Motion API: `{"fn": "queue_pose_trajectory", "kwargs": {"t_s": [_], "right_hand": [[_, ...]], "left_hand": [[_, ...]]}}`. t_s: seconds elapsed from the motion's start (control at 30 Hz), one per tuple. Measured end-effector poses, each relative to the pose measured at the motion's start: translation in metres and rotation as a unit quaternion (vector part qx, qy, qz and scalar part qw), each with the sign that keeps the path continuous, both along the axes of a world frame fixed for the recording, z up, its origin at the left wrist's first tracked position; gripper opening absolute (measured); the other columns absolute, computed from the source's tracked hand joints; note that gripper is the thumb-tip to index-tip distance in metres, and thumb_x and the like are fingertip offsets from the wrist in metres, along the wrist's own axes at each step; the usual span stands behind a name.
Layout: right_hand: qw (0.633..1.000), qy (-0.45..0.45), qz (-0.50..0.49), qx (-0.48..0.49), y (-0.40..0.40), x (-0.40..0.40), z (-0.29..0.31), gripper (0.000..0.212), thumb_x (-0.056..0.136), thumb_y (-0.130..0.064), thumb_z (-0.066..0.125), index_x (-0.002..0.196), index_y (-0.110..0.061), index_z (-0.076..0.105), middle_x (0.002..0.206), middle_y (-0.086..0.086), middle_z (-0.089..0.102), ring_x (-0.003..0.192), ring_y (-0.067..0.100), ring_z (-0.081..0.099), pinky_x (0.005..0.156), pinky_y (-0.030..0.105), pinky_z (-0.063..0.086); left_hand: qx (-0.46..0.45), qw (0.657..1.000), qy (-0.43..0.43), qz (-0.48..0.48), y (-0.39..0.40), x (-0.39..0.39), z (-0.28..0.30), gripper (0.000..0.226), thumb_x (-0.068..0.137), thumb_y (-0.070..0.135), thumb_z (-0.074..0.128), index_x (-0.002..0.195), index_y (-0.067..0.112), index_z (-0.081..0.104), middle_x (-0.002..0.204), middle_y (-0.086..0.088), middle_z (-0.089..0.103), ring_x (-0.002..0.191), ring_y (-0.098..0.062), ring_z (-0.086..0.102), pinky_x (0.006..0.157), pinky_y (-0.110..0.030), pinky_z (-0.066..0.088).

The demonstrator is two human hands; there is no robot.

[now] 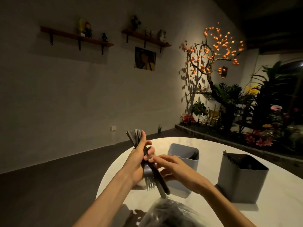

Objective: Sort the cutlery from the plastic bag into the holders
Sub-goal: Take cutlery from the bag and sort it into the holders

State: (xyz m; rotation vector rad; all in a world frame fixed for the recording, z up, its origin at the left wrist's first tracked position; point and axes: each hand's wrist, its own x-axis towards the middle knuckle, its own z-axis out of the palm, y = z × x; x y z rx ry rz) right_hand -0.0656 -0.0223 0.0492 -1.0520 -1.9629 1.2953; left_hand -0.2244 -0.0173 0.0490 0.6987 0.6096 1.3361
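The left hand grips a bundle of cutlery, long axis running from far-left handles down to near-right tines. The right hand reaches in, fingers loosely curled, touching the bundle's middle. Two holders stand to the right on the table; the bag lies near.

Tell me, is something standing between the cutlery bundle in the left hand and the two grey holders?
Only the right hand does: it reaches across between the bundle and the near holder. The far holder stands open.
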Motion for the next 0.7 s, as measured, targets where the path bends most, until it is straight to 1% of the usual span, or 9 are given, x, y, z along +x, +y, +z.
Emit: {"fn": "queue_pose_trajectory", "kwargs": {"t_s": [0.07, 0.13, 0.2, 0.27, 0.37, 0.43, 0.53, 0.6, 0.7], "right_hand": [[1.0, -0.005, -0.018, -0.006, -0.023, 0.019, -0.001, 0.055, 0.085, -0.062, 0.062, 0.13, -0.032, 0.057, 0.116, -0.004, 0.071, 0.1, 0.021, 0.073, 0.081, 0.033, 0.061], [0.999, -0.017, -0.042, 0.028, -0.041, 0.042, -0.005, 0.051, 0.087, -0.062, 0.061, 0.129, -0.033, 0.055, 0.113, -0.002, 0.07, 0.095, 0.023, 0.072, 0.078, 0.033, 0.062], [0.998, -0.016, -0.055, 0.023, -0.052, 0.069, -0.01, 0.041, 0.095, -0.057, 0.055, 0.119, -0.024, 0.059, 0.088, -0.004, 0.066, 0.067, 0.012, 0.063, 0.062, 0.022, 0.053], [0.997, 0.01, -0.067, -0.029, -0.057, 0.1, -0.015, 0.04, 0.1, -0.051, 0.051, 0.113, -0.013, 0.057, 0.073, -0.007, 0.055, 0.055, 0.004, 0.044, 0.053, 0.019, 0.037], [0.993, 0.04, -0.081, -0.08, -0.064, 0.142, -0.023, 0.041, 0.102, -0.05, 0.048, 0.116, -0.012, 0.056, 0.08, -0.002, 0.057, 0.056, 0.006, 0.042, 0.053, 0.02, 0.032], [0.99, 0.053, -0.092, -0.092, -0.069, 0.164, -0.031, 0.041, 0.103, -0.049, 0.047, 0.119, -0.013, 0.057, 0.089, 0.003, 0.066, 0.063, 0.01, 0.054, 0.053, 0.02, 0.039], [0.981, 0.112, -0.102, -0.119, -0.075, 0.191, -0.051, 0.037, 0.104, -0.042, 0.049, 0.125, -0.012, 0.058, 0.11, 0.012, 0.072, 0.086, 0.024, 0.07, 0.062, 0.026, 0.057], [0.975, 0.145, -0.123, -0.115, -0.079, 0.205, -0.068, 0.034, 0.104, -0.037, 0.051, 0.125, -0.013, 0.062, 0.113, 0.011, 0.072, 0.095, 0.029, 0.072, 0.068, 0.033, 0.061], [0.97, 0.104, -0.217, -0.031, -0.078, 0.215, -0.091, 0.025, 0.096, -0.04, 0.064, 0.117, -0.027, 0.067, 0.108, -0.002, 0.074, 0.097, 0.013, 0.072, 0.081, 0.033, 0.062]], "left_hand": [[-0.004, 0.999, -0.035, -0.025, -0.007, 0.025, 0.004, 0.032, 0.097, 0.043, 0.06, 0.087, 0.014, 0.053, 0.06, -0.001, 0.04, 0.047, -0.011, 0.037, 0.048, -0.021, 0.039], [-0.01, 0.997, -0.059, -0.043, -0.012, 0.053, 0.002, 0.023, 0.099, 0.03, 0.059, 0.085, 0.014, 0.05, 0.063, -0.001, 0.042, 0.049, -0.011, 0.039, 0.052, -0.023, 0.042], [-0.012, 0.995, -0.075, -0.06, -0.014, 0.083, -0.007, 0.014, 0.096, 0.021, 0.06, 0.089, 0.013, 0.05, 0.066, -0.002, 0.045, 0.052, -0.011, 0.043, 0.061, -0.026, 0.045], [-0.022, 0.992, -0.091, -0.09, -0.019, 0.111, -0.015, 0.009, 0.095, 0.016, 0.059, 0.098, 0.009, 0.056, 0.072, -0.005, 0.052, 0.06, -0.014, 0.051, 0.072, -0.031, 0.048], [-0.049, 0.985, -0.11, -0.126, -0.029, 0.148, -0.022, 0.023, 0.098, 0.01, 0.055, 0.117, 0.003, 0.066, 0.093, -0.016, 0.065, 0.087, -0.026, 0.065, 0.089, -0.04, 0.052], [-0.064, 0.984, -0.096, -0.133, -0.032, 0.17, -0.03, 0.027, 0.1, 0.007, 0.051, 0.123, 0.002, 0.066, 0.109, -0.019, 0.066, 0.101, -0.03, 0.065, 0.099, -0.045, 0.049], [-0.081, 0.986, -0.039, -0.143, -0.032, 0.199, -0.047, 0.034, 0.099, 0.01, 0.052, 0.131, 0.002, 0.062, 0.122, -0.019, 0.068, 0.109, -0.031, 0.065, 0.101, -0.046, 0.048], [-0.091, 0.986, -0.023, -0.141, -0.031, 0.213, -0.061, 0.038, 0.099, 0.009, 0.051, 0.135, 0.0, 0.059, 0.125, -0.02, 0.069, 0.113, -0.03, 0.065, 0.106, -0.046, 0.046], [-0.107, 0.986, -0.011, -0.125, -0.027, 0.223, -0.08, 0.036, 0.1, 0.006, 0.05, 0.134, 0.0, 0.059, 0.122, -0.021, 0.07, 0.11, -0.031, 0.067, 0.106, -0.046, 0.046]]}}
